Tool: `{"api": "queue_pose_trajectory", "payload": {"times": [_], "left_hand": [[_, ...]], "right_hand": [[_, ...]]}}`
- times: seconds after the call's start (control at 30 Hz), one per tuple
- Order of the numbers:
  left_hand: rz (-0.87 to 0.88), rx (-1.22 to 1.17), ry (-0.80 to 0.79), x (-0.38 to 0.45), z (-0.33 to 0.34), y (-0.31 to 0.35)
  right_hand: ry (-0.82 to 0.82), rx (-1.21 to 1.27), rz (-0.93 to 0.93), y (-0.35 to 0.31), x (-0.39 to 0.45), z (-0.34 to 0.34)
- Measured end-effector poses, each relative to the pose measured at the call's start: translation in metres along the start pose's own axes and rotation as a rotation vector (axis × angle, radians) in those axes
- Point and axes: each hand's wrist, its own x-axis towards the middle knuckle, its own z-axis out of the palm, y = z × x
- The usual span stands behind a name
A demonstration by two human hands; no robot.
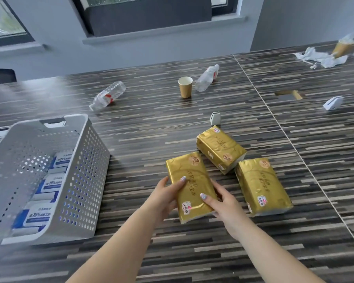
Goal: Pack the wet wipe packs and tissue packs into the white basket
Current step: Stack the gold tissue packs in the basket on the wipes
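Note:
Three gold tissue packs lie on the striped table right of centre. My left hand (166, 194) and my right hand (223, 203) grip the nearest gold tissue pack (189, 180) from its two long sides, thumbs on top. A second gold pack (220, 149) lies behind it and a third (261, 185) to its right, both untouched. The white perforated basket (84, 180) stands at the left. Three blue-and-white wet wipe packs (49, 182) stand in a row along its right wall.
Two clear plastic bottles (107, 96) (207, 77) lie on their sides at the back, with a paper cup (185, 86) upright between them. A small white clip (215, 117) and a white device (333, 103) sit further right. Crumpled wrapping (323, 56) lies far right.

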Motion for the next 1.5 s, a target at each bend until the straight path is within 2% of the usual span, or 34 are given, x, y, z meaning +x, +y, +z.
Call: {"api": "queue_pose_trajectory", "payload": {"times": [0.1,0.2,0.27,0.33,0.4,0.57,0.7,0.87,0.93,1.17,1.33,1.5], "left_hand": [[0.047,-0.094,-0.041,-0.015,-0.015,0.003],[0.116,-0.245,0.032,-0.020,-0.021,0.001],[0.185,-0.387,0.085,-0.025,-0.021,0.001],[0.246,-0.502,0.100,-0.028,-0.020,0.001],[0.297,-0.551,0.088,-0.035,-0.019,0.002],[0.414,-0.628,0.076,-0.048,-0.037,0.012],[0.518,-0.537,0.118,-0.062,-0.079,0.028],[0.517,-0.067,-0.074,-0.105,-0.131,0.047],[0.527,0.028,-0.105,-0.121,-0.143,0.056],[0.554,0.003,0.125,-0.150,-0.182,0.071],[0.566,-0.027,0.181,-0.160,-0.240,0.079],[0.495,-0.233,0.188,-0.154,-0.305,0.091]], "right_hand": [[-0.089,-0.039,-0.074,-0.018,-0.007,0.010],[0.014,-0.045,-0.143,-0.032,-0.005,0.021],[0.019,0.025,-0.109,-0.038,-0.006,0.033],[-0.051,0.105,-0.064,-0.040,-0.009,0.049],[-0.088,0.176,-0.072,-0.041,-0.013,0.064],[-0.122,0.129,-0.197,-0.060,-0.021,0.077],[-0.249,0.073,-0.268,-0.081,-0.026,0.074],[-0.368,-0.040,-0.321,-0.103,-0.028,0.090],[-0.390,-0.042,-0.337,-0.110,-0.031,0.106],[-0.310,-0.074,-0.401,-0.117,-0.041,0.181],[-0.325,-0.103,-0.413,-0.120,-0.038,0.247],[-0.256,-0.087,-0.372,-0.116,-0.023,0.318]]}}
